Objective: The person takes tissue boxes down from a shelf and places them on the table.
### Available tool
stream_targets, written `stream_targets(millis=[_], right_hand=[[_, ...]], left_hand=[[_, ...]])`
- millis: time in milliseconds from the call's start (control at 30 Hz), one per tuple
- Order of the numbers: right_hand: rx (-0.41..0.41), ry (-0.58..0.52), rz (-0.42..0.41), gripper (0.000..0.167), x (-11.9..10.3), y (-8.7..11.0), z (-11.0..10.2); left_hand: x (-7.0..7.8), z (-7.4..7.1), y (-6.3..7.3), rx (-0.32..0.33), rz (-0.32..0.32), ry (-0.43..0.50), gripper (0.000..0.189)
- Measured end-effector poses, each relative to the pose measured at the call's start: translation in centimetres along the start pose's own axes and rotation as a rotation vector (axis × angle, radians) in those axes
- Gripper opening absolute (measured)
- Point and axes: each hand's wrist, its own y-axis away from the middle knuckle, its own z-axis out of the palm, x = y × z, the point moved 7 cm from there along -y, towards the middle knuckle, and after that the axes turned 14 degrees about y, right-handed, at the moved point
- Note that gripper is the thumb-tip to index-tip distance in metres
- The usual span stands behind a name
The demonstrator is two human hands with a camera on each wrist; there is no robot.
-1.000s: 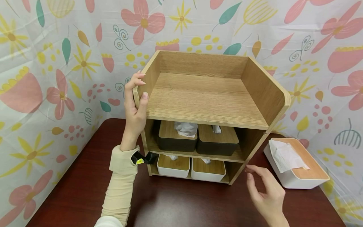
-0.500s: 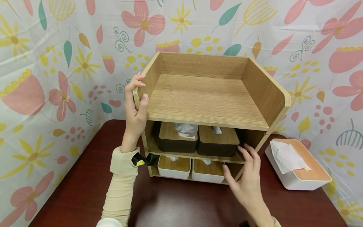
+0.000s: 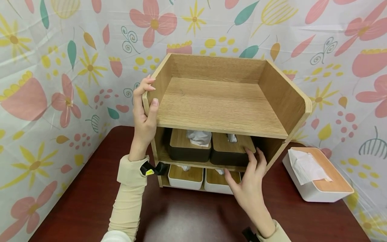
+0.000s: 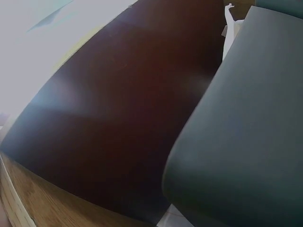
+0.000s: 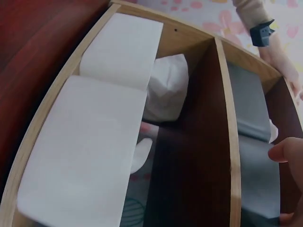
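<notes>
My left hand (image 3: pixel 144 117) grips the left side panel of a wooden shelf unit (image 3: pixel 211 107), thumb inside and fingers over its edge. My right hand (image 3: pixel 252 186) reaches to the middle level, fingertips at the front right corner of the right black tissue box (image 3: pixel 225 158); its thumb is held lower, apart from the fingers. In the right wrist view a fingertip overlaps that dark box (image 5: pixel 258 175). Beside it stands the left black tissue box (image 3: pixel 188 154), tissue rising from its wooden lid. In the left wrist view a dark grey box wall (image 4: pixel 241 123) fills the right side.
Two white tissue boxes, left (image 3: pixel 185 182) and right (image 3: pixel 216 187), sit on the bottom level. Another white tissue box (image 3: pixel 320 193) lies on the dark red table (image 3: pixel 187 218) to the right. A flowered cloth (image 3: pixel 90 50) hangs behind and at the sides.
My right hand has moved from outside the unit's lower right edge leftward and up to the right black tissue box. My left hand and the unit have kept their place.
</notes>
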Motion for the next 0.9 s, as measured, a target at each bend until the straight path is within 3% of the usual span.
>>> stream_targets(millis=[200,400,633,900], right_hand=[[0.013,0.086,0.085,0.087,-0.7,-0.2,1.0],[0.08,0.157,0.159,0.096,-1.2,-0.1,1.7],[0.218,0.192,0.178,0.096,-1.9,-0.3,1.9],[0.259,0.191,0.191,0.096,-2.1,-0.6,2.1]], left_hand=[[0.0,-0.1,0.0,0.005,-0.006,0.007,0.028],[-0.1,-0.2,0.1,0.009,-0.009,0.003,0.028],[-0.1,-0.2,0.2,0.009,-0.005,0.003,0.029],[0.0,-0.1,0.0,0.007,0.001,0.006,0.028]])
